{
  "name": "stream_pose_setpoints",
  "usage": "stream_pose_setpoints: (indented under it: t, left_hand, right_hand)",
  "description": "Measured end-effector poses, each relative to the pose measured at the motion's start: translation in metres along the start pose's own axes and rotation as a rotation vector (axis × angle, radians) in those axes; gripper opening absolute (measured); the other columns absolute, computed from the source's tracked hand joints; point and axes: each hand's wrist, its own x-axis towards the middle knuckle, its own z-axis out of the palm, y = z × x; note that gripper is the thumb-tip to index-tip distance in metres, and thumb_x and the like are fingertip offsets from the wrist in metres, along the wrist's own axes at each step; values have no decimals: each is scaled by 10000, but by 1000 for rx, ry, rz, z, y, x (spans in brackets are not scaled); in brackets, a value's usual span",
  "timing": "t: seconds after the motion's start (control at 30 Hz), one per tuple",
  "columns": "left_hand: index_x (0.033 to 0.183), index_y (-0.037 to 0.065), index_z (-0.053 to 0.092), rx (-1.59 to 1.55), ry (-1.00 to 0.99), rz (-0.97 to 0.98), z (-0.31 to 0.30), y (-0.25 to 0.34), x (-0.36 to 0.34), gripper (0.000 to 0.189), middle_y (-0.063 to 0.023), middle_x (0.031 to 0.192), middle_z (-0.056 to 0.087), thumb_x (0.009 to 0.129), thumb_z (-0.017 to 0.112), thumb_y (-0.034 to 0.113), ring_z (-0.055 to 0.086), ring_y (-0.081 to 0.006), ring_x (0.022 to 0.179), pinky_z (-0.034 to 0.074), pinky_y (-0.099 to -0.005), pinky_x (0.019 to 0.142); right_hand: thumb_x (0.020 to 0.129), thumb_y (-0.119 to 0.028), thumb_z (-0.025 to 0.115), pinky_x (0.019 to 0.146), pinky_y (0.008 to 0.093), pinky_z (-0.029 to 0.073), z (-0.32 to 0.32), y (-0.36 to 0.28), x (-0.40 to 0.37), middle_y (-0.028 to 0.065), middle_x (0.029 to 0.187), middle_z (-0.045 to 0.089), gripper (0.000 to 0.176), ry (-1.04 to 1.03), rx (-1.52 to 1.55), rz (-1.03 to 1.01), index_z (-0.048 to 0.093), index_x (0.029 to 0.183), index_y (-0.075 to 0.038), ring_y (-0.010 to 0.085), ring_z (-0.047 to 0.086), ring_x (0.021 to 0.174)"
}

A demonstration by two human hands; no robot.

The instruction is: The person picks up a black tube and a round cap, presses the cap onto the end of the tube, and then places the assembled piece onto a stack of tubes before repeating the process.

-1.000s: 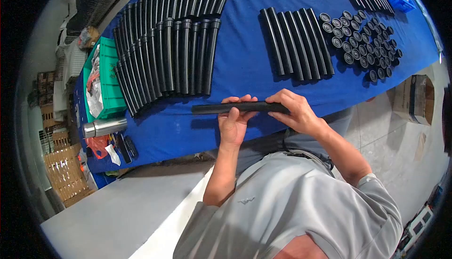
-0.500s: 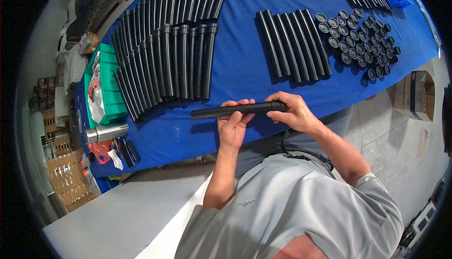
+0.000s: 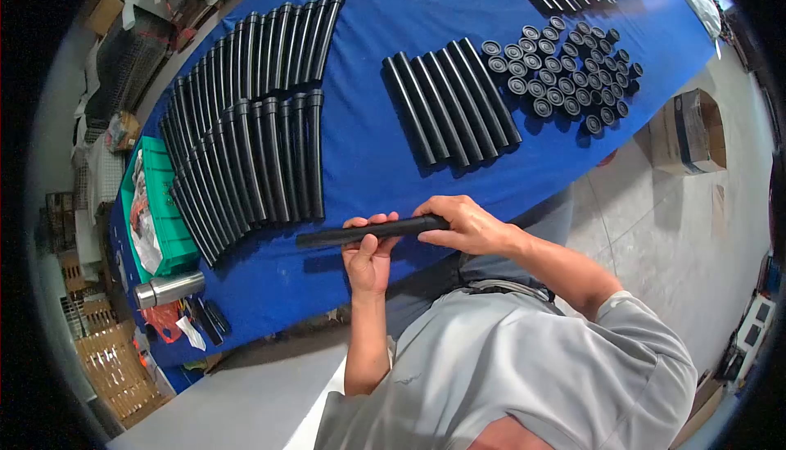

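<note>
Black tube point(image 3: 332, 237), smooth, matte and faintly bowed, is held level over the near edge of the blue-clothed table point(image 3: 368, 24). The left hand point(image 3: 368, 255) is curled round its middle, steadying it. The right hand point(image 3: 468, 225) is closed over its right end, possibly covering a cap. Behind, sorted by kind, lie curved tubes point(image 3: 246, 155), straight tubes point(image 3: 450, 99) and small round caps point(image 3: 565, 65).

I'm in a workshop or small factory. My long blue-covered table point(image 3: 385, 16) carries rows of curved black tubes point(image 3: 254, 147), straight tubes point(image 3: 450, 102) and ranked round caps point(image 3: 565, 73). A green crate point(image 3: 168, 221) sits at its left end. A cardboard box point(image 3: 688, 131) and wooden pallets point(image 3: 110, 360) stand on the floor beside it.
</note>
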Motion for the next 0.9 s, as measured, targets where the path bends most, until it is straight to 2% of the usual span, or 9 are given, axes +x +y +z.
stream_pose_setpoints:
  t: [0.03,0.37,0.5,0.57,0.63,0.73,0.83,0.87,0.9]
  left_hand:
    - [1231,72,606,-1,0,0,-1,0,0,359,-219,1238,696,911,764,39,661,-417,1208,609,-558,983]
    - [1270,64,601,41,-43,45,-6,-2,-1,327,-228,1273,683,959,697,28,639,-417,1245,596,-573,1000]
    - [1242,66,598,38,27,46,-6,-2,-1,319,-229,1255,686,948,719,38,670,-398,1199,621,-544,964]
    - [1263,72,593,27,-6,47,-8,-1,0,330,-226,1279,678,958,718,67,653,-399,1227,603,-551,993]
    - [1304,68,581,12,-41,59,-12,-3,-1,349,-226,1318,662,977,702,91,626,-410,1267,581,-566,1022]
    - [1284,73,594,-8,-69,24,-7,0,1,364,-218,1297,675,950,737,89,633,-404,1257,567,-571,1042]
    - [1263,71,607,5,-71,-7,-7,2,1,357,-215,1289,681,935,747,68,632,-403,1259,564,-573,1047]
    - [1255,70,611,19,-64,-10,-8,3,2,353,-215,1286,683,931,749,60,632,-403,1260,564,-573,1048]
    - [1252,70,614,14,-60,-11,-10,4,3,347,-215,1283,685,931,744,52,632,-404,1259,566,-574,1045]
  right_hand:
    - [901,-206,745,695,448,507,-1,5,1,205,897,676,362,2,-52,-92,653,1154,36,369,665,795]
    - [926,-226,743,698,425,520,3,19,1,177,969,673,370,38,-96,-149,648,1182,24,319,663,828]
    - [923,-212,744,711,441,525,2,11,2,180,960,662,380,28,-93,-135,638,1205,18,350,669,861]
    - [922,-191,743,745,462,543,3,2,-2,190,1025,639,423,119,-250,-271,592,1260,14,371,661,905]
    - [890,-186,745,755,480,542,6,3,-2,195,970,654,388,87,-360,-335,620,1203,8,405,670,880]
    - [886,-201,747,732,466,538,2,-3,-5,197,938,674,359,42,-97,-162,653,1158,15,378,682,849]
    - [910,-231,750,683,417,519,6,0,-4,154,866,677,352,37,14,48,670,1154,11,301,673,759]
    - [906,-238,751,671,409,515,10,6,-4,158,866,691,351,104,-5,-65,682,1126,27,268,663,728]
    - [907,-241,751,665,407,514,10,7,-3,157,862,688,356,86,-8,-58,682,1131,27,267,660,721]
